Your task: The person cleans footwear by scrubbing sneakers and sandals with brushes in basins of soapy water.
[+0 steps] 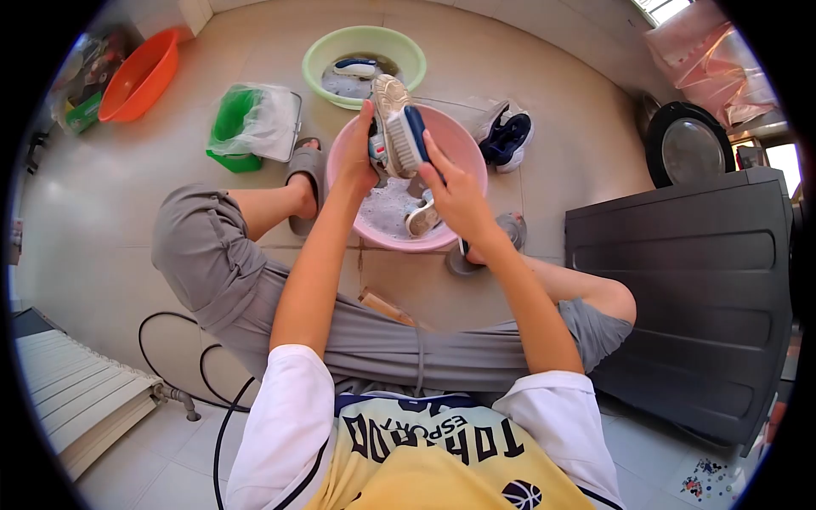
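Note:
Over the pink basin (473, 153), my left hand (359, 161) grips a shoe (390, 95) with its beige sole turned up toward me. My right hand (456, 194) is closed around a scrub brush (415, 127) with a dark blue back and white bristles. Those bristles lie against the side of the shoe's sole. Suds float on the water in the basin, where another shoe (422, 218) sits partly under the surface. My left fingers are mostly hidden behind the shoe.
Beyond stands a light green basin (415, 64) holding sudsy water and a blue-and-white item (355, 67). Dark blue and white shoes (510, 140) rest on the floor to the right. A green bin (234, 161), an orange basin (140, 76) and a dark grey appliance (680, 272) stand around.

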A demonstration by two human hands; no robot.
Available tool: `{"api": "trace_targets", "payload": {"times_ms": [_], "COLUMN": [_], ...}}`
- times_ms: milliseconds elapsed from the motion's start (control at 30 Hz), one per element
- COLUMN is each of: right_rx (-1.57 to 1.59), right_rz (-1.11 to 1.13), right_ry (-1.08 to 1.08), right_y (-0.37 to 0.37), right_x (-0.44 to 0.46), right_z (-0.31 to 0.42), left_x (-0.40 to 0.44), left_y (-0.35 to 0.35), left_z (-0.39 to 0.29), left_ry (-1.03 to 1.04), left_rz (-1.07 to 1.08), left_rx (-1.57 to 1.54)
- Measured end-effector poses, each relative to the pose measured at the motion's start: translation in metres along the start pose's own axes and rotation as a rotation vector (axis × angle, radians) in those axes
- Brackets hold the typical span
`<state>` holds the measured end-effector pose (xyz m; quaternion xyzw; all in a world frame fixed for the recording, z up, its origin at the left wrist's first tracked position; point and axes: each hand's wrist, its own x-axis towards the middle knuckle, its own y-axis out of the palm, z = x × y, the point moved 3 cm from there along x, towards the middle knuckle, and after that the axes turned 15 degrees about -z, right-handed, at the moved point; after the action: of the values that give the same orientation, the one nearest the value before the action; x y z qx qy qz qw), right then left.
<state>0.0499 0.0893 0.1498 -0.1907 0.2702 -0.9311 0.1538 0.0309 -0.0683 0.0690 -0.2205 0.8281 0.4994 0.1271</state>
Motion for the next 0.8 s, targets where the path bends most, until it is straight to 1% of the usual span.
{"api": "trace_targets", "payload": {"times_ms": [33,67,133,167,233,267,300,333,367,400,433,500,533,633,667,700,767,800], "right_rx": [0.006,-0.085,-0.203,-0.218,-0.284,-0.285,-0.324,-0.366,-0.371,-0.259,-0.148,-0.118,-0.084,-0.109,-0.076,-0.073,-0.201,-0.204], "right_rz": [-0.009,-0.057,-0.161,-0.168,-0.109,-0.117,-0.129,-0.135,-0.135,-0.147,-0.155,-0.144,-0.148,-0.156,-0.205,-0.212,-0.316,-0.323], "right_ry": [-0.037,-0.073,-0.119,-0.104,0.163,0.176,0.100,0.022,0.021,0.028,0.037,0.054,0.070,0.106,0.040,0.040,-0.182,-0.181], "right_y": [-0.001,-0.003,-0.011,-0.014,-0.013,-0.008,-0.004,-0.003,-0.003,-0.004,-0.005,-0.006,-0.006,-0.012,-0.015,-0.018,-0.027,-0.031], "right_x": [-0.008,-0.014,-0.005,0.011,0.044,0.048,0.055,0.059,0.053,0.040,0.026,-0.015,-0.027,-0.026,-0.017,-0.005,0.022,0.040], "right_z": [-0.001,0.002,0.018,0.028,0.033,0.030,0.030,0.029,0.025,0.022,0.018,0.009,0.008,0.014,0.016,0.014,0.020,0.019], "left_x": [-0.004,-0.011,-0.012,-0.009,-0.010,-0.020,-0.024,-0.024,-0.024,-0.022,-0.016,-0.001,0.000,-0.001,-0.003,-0.007,-0.019,-0.023], "left_y": [0.007,0.015,0.028,0.028,0.032,0.035,0.037,0.038,0.038,0.042,0.043,0.038,0.034,0.036,0.038,0.043,0.054,0.057], "left_z": [0.000,0.002,0.014,0.018,0.011,0.001,-0.005,-0.009,-0.012,-0.012,-0.009,-0.001,-0.003,0.000,0.001,0.000,-0.001,0.000], "left_ry": [-0.008,-0.018,-0.012,-0.033,0.015,0.062,0.056,0.068,0.083,0.065,0.066,0.064,-0.008,0.016,0.034,0.033,-0.038,-0.028], "left_rz": [0.011,0.050,0.106,0.112,0.102,0.135,0.143,0.088,0.031,0.074,0.071,0.012,0.074,0.097,0.108,0.113,0.108,0.121], "left_rx": [-0.007,-0.003,-0.028,-0.029,0.059,0.015,0.021,0.035,0.046,-0.047,-0.054,-0.155,-0.097,-0.037,-0.019,-0.013,0.051,0.098]}}
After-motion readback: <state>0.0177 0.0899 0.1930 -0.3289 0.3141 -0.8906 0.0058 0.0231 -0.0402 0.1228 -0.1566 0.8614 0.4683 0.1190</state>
